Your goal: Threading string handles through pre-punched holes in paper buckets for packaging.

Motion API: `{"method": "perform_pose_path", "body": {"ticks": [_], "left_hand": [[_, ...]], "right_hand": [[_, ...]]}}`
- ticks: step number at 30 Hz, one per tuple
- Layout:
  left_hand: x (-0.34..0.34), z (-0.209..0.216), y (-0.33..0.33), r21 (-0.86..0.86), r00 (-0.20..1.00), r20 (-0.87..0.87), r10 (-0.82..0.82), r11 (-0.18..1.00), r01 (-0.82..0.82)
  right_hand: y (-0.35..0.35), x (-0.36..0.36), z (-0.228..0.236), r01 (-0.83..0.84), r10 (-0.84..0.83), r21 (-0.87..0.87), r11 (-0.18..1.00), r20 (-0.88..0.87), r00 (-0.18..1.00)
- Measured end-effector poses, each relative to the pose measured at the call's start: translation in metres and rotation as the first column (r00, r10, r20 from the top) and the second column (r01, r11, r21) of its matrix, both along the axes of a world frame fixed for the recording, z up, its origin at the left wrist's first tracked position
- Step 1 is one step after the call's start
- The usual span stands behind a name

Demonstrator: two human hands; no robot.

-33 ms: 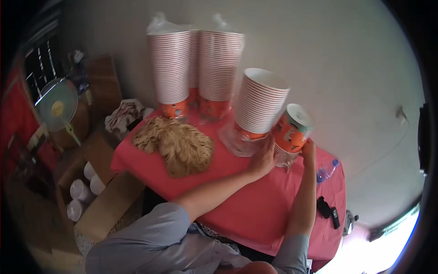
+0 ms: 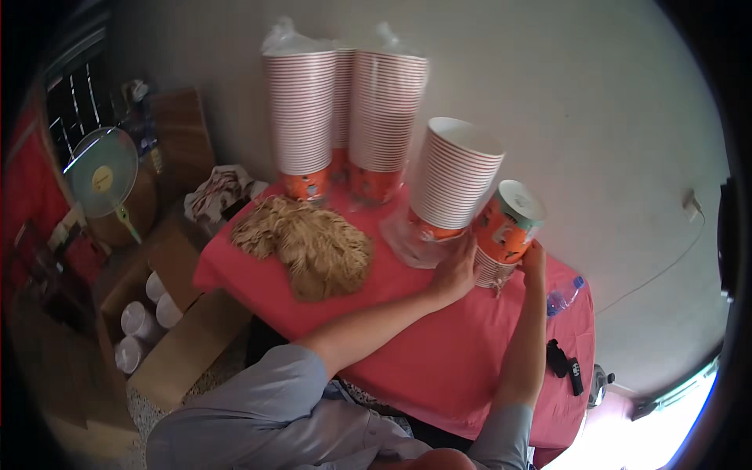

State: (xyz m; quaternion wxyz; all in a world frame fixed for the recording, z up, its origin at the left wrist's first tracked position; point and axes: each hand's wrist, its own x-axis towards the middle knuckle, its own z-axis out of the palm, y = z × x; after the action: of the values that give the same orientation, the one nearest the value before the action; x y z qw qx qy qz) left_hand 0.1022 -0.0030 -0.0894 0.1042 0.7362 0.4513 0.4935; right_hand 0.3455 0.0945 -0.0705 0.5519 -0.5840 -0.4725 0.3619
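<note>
A short stack of orange printed paper cups [image 2: 505, 233] stands upside down near the right end of the table, a green band and white base on top. My left hand [image 2: 458, 274] is closed against its left side, the fingers partly hidden. On the opposite side, my right hand [image 2: 534, 262] grips the stack near its lower rims. Close by on the left, a taller stack of white-rimmed paper cups [image 2: 457, 176] stands mouth up, with a loose clear plastic bag [image 2: 411, 247] slipped down around its bottom.
Tall bagged cup stacks [image 2: 301, 113] stand at the back by the wall. A tan fringed cloth [image 2: 317, 251] lies on the red tablecloth [image 2: 415, 352]. At right are a plastic bottle [image 2: 565, 298] and a black object [image 2: 576, 376]. An open carton [image 2: 184, 352] with white cups sits at left.
The view has shifted slightly, so the table and stacks appear a little further right. Both hands stay around the short cup stack.
</note>
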Motion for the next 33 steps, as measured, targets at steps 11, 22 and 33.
{"method": "perform_pose_path", "body": {"ticks": [11,22,33], "left_hand": [[-0.148,0.07,-0.098,0.14,0.956,-0.062,-0.286,0.946,0.292],[-0.301,0.031,-0.046,0.172,0.897,-0.383,0.221,0.971,-0.166],[-0.172,0.175,0.047,0.603,0.954,-0.252,0.164,0.797,0.023]], "right_hand": [[-0.12,-0.065,0.097,0.19,-0.502,0.574,0.797,0.454,0.736],[-0.089,-0.18,0.25,-0.495,-0.531,0.535,0.685,0.831,0.164],[-0.08,-0.218,0.284,-0.338,-0.186,0.102,0.935,0.956,-0.227]]}}
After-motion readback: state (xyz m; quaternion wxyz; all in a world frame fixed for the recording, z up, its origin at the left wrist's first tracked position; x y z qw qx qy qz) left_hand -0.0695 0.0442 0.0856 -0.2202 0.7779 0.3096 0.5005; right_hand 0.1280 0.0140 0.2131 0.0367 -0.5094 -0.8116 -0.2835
